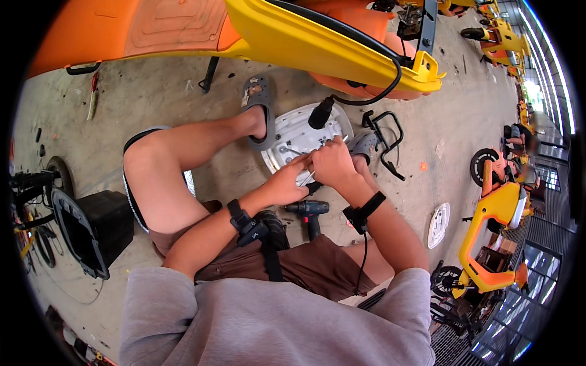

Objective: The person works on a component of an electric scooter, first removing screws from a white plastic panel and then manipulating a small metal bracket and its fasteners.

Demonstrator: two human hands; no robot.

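Observation:
My left hand (289, 181) and my right hand (332, 163) meet in front of me, fingers bent together. Thin pale prongs (307, 179) show just below the fingers; what they belong to is hidden. Both hands are closed, and the grip itself is covered by the fingers. Just beyond them on the floor lies a white oval plastic panel (282, 130), inner side up, with small loose parts on it. A black plug-like end (321, 113) on a black cable hangs over the panel. A cordless drill (309, 209) rests below my hands.
A yellow and orange scooter body (256, 39) spans the far side. To the right of the panel lies a black tubular bracket (388, 143). A black open box (91, 226) and a screwdriver (93, 96) are at left. Another white panel (439, 225) lies at right, near parked scooters (488, 244).

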